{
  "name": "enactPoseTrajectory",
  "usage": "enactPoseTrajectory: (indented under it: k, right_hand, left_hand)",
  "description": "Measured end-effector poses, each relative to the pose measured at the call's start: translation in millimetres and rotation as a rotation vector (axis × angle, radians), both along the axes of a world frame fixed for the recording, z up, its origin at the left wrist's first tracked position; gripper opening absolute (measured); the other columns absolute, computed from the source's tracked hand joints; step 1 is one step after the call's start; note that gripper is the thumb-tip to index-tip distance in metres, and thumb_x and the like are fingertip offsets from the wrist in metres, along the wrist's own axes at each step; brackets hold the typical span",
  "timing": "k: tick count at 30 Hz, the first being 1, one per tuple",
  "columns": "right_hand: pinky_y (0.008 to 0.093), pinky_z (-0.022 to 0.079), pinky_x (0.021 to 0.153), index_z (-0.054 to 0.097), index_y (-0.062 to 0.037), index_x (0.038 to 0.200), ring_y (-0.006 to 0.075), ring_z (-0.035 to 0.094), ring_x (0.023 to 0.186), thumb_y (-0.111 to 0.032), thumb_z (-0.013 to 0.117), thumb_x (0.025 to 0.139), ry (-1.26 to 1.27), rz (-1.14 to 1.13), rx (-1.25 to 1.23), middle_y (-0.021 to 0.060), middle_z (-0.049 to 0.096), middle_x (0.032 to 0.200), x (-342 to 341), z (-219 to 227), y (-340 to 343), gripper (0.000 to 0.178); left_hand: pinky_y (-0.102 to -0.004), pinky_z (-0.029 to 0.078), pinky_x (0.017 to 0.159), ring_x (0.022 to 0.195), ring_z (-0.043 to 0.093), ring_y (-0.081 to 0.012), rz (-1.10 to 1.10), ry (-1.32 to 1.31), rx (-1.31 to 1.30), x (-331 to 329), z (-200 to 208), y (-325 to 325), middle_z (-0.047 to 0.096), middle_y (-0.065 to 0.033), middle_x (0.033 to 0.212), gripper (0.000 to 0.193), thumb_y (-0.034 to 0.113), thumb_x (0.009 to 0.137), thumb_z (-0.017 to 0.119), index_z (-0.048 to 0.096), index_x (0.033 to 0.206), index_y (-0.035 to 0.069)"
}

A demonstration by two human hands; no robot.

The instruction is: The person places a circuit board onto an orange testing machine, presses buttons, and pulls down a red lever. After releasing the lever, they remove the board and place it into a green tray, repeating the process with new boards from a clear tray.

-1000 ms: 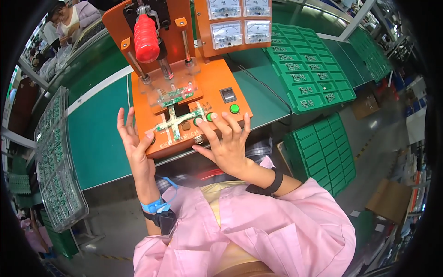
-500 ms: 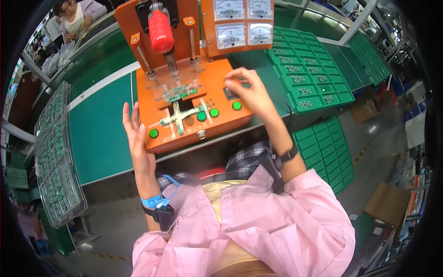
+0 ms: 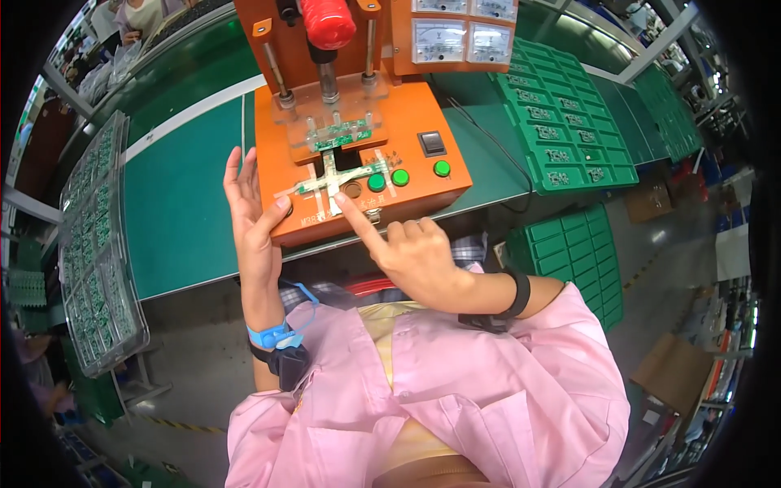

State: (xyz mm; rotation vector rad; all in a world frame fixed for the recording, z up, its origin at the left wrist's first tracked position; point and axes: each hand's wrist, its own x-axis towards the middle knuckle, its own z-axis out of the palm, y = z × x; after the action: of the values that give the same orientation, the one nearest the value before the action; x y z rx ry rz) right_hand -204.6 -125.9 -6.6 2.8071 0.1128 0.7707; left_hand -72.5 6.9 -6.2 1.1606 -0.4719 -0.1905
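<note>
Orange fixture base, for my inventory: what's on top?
Black switch, green buttons, taped cross, green circuit board. What the left hand and right hand cover is hidden.

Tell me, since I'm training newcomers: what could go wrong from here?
The right hand has its index fingertip at the taped cross-shaped strips; a slip might disturb them. A black cable lies between the orange press fixture and green compartment tray; it could snag an arm.

An orange fixture (image 3: 411, 114) is set upright near the edge of a green bench (image 3: 187, 211). On its top, a pale, green-patched cross-shaped piece (image 3: 331, 175) is laid before a green circuit board (image 3: 346, 132), set crosswise.
</note>
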Motion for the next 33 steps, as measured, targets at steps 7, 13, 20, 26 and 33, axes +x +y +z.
enactPoseTrajectory:
  k: [7, 13, 20, 26, 33]
  right_hand:
    - [0.0244, 0.033, 0.044, 0.036, -0.0120, 0.134, 0.0098, 0.036, 0.042, -0.005, 0.051, 0.070, 0.014, -0.125, -0.292, -0.0043, 0.029, 0.047, 0, -4, 6, 0.066]
    - [0.0257, 0.033, 0.042, 0.035, -0.0086, 0.134, 0.0105, 0.040, 0.039, -0.009, 0.057, 0.066, 0.055, 0.150, 0.278, -0.0031, 0.036, 0.046, 5, 4, -14, 0.071]
    - [0.0254, 0.034, 0.042, 0.034, -0.0056, 0.133, 0.0107, 0.041, 0.039, -0.011, 0.060, 0.061, 0.060, 0.163, 0.243, -0.0028, 0.038, 0.046, 2, 7, -8, 0.077]
    - [0.0244, 0.032, 0.042, 0.030, -0.0034, 0.135, 0.0100, 0.037, 0.041, -0.008, 0.057, 0.059, 0.049, 0.003, -0.101, -0.0031, 0.032, 0.047, -1, -12, 9, 0.080]
    - [0.0244, 0.031, 0.043, 0.027, -0.0013, 0.136, 0.0098, 0.035, 0.042, -0.008, 0.055, 0.057, 0.054, -0.058, -0.147, -0.0034, 0.030, 0.048, 2, -23, 16, 0.084]
  left_hand:
    - [-0.0354, 0.025, 0.105, 0.129, 0.023, -0.0244, 0.010, -0.072, 0.078, 3, -3, 3, 0.025, -0.0164, 0.137, 0.071, 0.001, 0.072, 0.055, 0.021, 0.134, 0.006]
    - [-0.0344, 0.016, 0.106, 0.131, 0.018, -0.0245, 0.015, -0.006, -0.013, 2, -6, 1, 0.026, -0.0154, 0.136, 0.073, 0.002, 0.069, 0.058, 0.023, 0.132, 0.005]
    - [-0.0350, 0.016, 0.106, 0.130, 0.020, -0.0249, -0.003, -0.032, -0.027, 4, -7, 1, 0.028, -0.0153, 0.136, 0.071, -0.001, 0.067, 0.056, 0.025, 0.131, 0.005]
    - [-0.0351, 0.016, 0.106, 0.130, 0.022, -0.0251, -0.002, -0.027, -0.049, 5, -8, 3, 0.029, -0.0154, 0.135, 0.069, -0.002, 0.067, 0.056, 0.027, 0.129, 0.006]
    - [-0.0353, 0.016, 0.106, 0.130, 0.021, -0.0255, -0.017, -0.022, -0.072, 6, -10, 5, 0.029, -0.0155, 0.135, 0.067, -0.002, 0.067, 0.057, 0.028, 0.127, 0.007]
